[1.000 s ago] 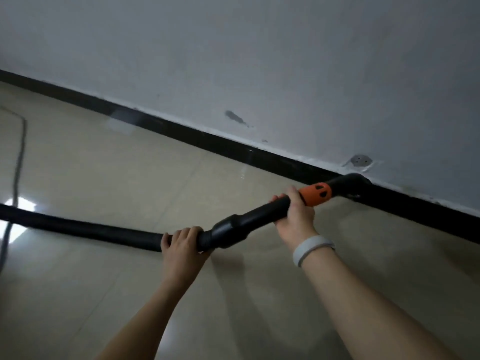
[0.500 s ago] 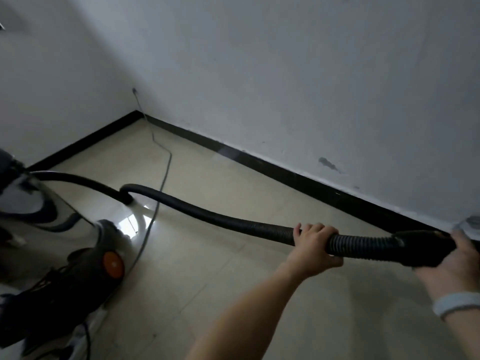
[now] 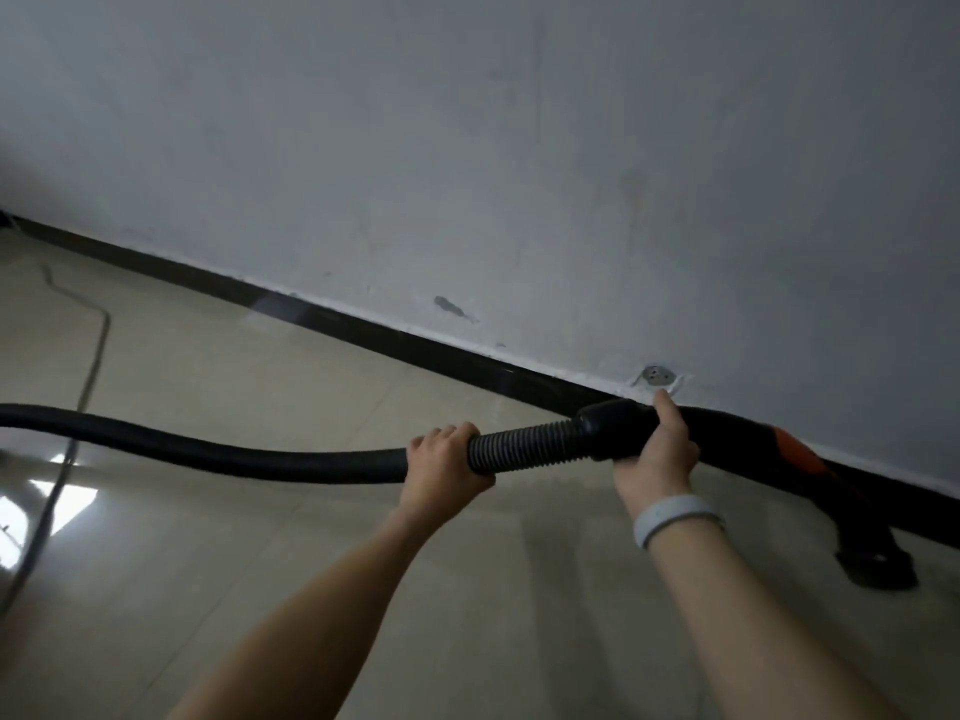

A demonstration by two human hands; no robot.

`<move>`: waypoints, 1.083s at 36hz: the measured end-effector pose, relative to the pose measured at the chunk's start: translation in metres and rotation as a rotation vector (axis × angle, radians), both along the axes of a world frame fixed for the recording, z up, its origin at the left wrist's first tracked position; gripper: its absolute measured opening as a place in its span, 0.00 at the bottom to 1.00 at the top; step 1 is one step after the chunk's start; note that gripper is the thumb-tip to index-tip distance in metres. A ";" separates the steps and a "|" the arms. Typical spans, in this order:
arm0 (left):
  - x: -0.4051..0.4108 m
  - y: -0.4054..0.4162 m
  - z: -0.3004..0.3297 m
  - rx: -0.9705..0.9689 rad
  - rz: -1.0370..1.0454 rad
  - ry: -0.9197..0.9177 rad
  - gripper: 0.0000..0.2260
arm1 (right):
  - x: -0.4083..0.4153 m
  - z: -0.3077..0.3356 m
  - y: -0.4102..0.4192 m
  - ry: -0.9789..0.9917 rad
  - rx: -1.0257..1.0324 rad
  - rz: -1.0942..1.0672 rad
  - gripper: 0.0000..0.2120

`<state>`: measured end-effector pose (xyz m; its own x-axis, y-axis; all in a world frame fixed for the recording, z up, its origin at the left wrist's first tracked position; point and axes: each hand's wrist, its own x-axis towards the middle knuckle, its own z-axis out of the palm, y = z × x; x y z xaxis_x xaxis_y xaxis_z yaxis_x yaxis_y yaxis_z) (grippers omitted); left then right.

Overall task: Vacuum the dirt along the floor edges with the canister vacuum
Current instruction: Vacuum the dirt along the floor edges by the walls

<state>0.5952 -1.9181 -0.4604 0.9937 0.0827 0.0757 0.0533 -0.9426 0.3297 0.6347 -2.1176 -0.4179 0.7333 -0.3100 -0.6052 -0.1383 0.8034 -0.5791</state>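
Vacuum hose (image 3: 218,452) stretches from the left edge of the view across the pale tiled floor (image 3: 260,366) to the rigid black handle piece (image 3: 613,426), which runs on past an orange band (image 3: 795,452) to the nozzle (image 3: 878,563) sitting at the floor by the black skirting board (image 3: 415,345). Half a second ago the view was swung left toward the canister and the room's corner, with the nozzle out of frame; now it is back on the wall (image 3: 519,148) and the working end, and the canister itself is no longer visible. That suggests a quick check of the machine or the hose slack, and that edge cleaning is resuming along this stretch.

The left hand (image 3: 447,467) is wrapped around the ribbed part of the hose just short of the handle piece. The right hand (image 3: 657,449) grips the handle piece from below, thumb raised along its top; a pale wristband (image 3: 675,517) sits on that wrist.

Room to move looks generous: open tile lies to the left along the skirting and in front of the person. A thin grey cord (image 3: 88,376) trails across the floor at the far left, well apart from the nozzle, yet it could get in the way of a long sweep in that direction. A small round fitting (image 3: 657,377) is set in the wall just above the skirting, behind the right thumb.
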 end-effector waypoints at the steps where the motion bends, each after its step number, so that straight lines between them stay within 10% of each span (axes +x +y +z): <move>1: 0.001 -0.001 0.005 -0.058 -0.049 0.076 0.14 | 0.001 -0.001 -0.003 -0.027 0.028 0.011 0.25; 7: 0.014 -0.012 0.034 -0.252 -0.248 0.586 0.17 | 0.000 -0.019 -0.022 -0.191 0.159 0.203 0.12; 11: 0.017 -0.017 0.033 -0.187 -0.205 0.425 0.18 | 0.008 -0.036 -0.036 -0.140 0.141 0.105 0.49; 15: 0.006 -0.018 0.009 0.014 -0.040 0.037 0.24 | 0.021 -0.065 -0.052 -0.031 0.109 -0.040 0.62; 24: 0.006 -0.012 -0.025 0.100 -0.144 -0.023 0.22 | 0.011 -0.004 -0.029 0.081 0.146 -0.333 0.29; 29: -0.004 -0.019 -0.035 0.010 -0.247 -0.071 0.28 | 0.011 0.002 -0.042 0.197 -0.136 -0.284 0.28; 39: 0.020 -0.035 -0.013 -0.572 -0.292 0.568 0.13 | 0.001 -0.005 -0.065 0.237 -0.179 -0.259 0.23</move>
